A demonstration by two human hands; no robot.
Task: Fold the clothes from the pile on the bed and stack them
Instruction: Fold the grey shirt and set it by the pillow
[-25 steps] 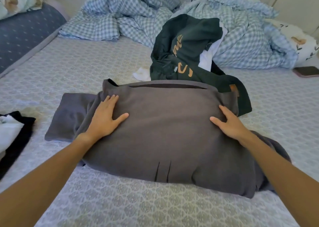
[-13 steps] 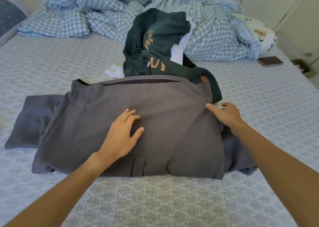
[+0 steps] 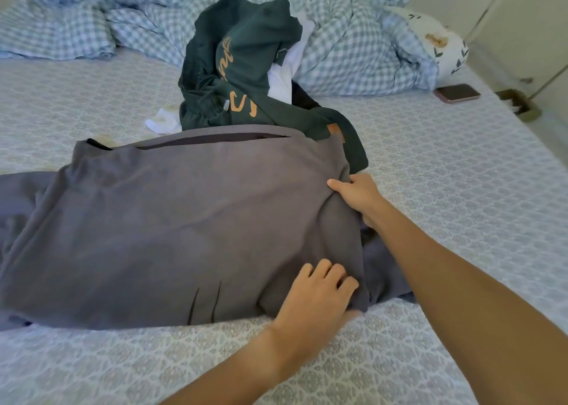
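Both hands now at the right edge of the grey garment (image 3: 172, 229), which lies spread on the bed (image 3: 445, 189) in front of the pile (image 3: 242, 75). A second ago they lay flat, one on each half, smoothing; since then the left hand (image 3: 319, 297) has crossed the cloth to the near right corner, and the right hand (image 3: 358, 194) has slid off the top surface to the far end of the same edge. Left fingers are curled over the corner, tips pressed into the fabric, thumb apparently tucked beneath, though the fold hides it. Right thumb lies on top of the cloth, its fingers bent round the edge and out of sight under it, so a pinch is likely. A loose flap of the same grey trails out just beyond the left fingertips, under the right forearm. Smoothing looks finished; the change of grip suggests the next fold, right side carried leftward over the middle. Dark green top of the pile sits just past the right fingers, touching the garment's far edge.
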